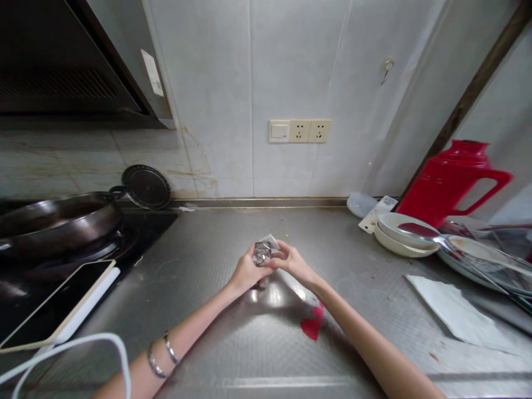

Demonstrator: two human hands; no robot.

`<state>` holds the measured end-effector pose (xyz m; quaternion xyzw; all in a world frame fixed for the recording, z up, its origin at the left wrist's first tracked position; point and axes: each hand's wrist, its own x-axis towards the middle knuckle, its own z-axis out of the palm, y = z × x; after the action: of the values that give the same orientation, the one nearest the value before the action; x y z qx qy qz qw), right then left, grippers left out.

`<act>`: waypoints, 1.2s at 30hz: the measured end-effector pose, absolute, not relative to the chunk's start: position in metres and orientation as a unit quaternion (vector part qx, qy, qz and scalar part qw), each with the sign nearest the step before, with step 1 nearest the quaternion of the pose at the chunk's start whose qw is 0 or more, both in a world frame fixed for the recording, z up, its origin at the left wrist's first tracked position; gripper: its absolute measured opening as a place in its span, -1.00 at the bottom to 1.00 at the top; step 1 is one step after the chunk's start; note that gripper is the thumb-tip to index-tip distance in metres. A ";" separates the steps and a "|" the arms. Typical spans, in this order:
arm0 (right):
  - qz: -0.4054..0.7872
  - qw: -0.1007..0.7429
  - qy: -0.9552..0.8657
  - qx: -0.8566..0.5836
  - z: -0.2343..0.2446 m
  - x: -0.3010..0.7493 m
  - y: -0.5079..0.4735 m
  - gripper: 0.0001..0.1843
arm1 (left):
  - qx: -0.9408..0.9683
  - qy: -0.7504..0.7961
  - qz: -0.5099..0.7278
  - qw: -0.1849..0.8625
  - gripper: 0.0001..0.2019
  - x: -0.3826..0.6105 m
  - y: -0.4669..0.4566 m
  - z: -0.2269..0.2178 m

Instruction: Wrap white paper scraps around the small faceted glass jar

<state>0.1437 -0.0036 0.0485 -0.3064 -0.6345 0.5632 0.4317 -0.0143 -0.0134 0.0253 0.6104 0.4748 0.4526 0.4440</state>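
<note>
Both my hands meet over the middle of the steel counter (208, 277). My left hand (246, 271) and my right hand (291, 260) are closed together on a small crumpled silvery wrapper (263, 252), with a bit of white paper sticking up behind it. I wear two bracelets on my left wrist. Under my right forearm a red scrap (312, 327) lies on the counter.
A dark wok (54, 219) sits on the stove at left, a round lid (146, 187) leaning behind it. A tablet (54, 307) with a white cable lies at the near left. At right are a red jug (451, 180), stacked plates (401, 235), a ladle and a white sheet (457, 313).
</note>
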 end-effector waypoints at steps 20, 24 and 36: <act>0.686 0.409 -0.467 -0.379 0.035 0.137 0.001 -0.56 | 0.718 0.424 0.443 0.329 -0.04 -0.021 -0.014 0.025; 0.681 0.417 -0.429 -0.422 0.032 0.138 0.006 -0.57 | 0.705 0.437 0.457 0.322 -0.18 -0.019 -0.015 0.023; 0.302 0.504 -0.695 -0.415 0.044 0.155 0.009 -0.55 | 0.660 0.441 0.464 0.394 -0.26 -0.011 -0.020 0.020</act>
<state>0.1552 0.0093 0.0436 -0.4145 -0.6950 0.3016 0.5041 -0.0106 -0.0195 0.0202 0.6596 0.4411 0.4641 0.3936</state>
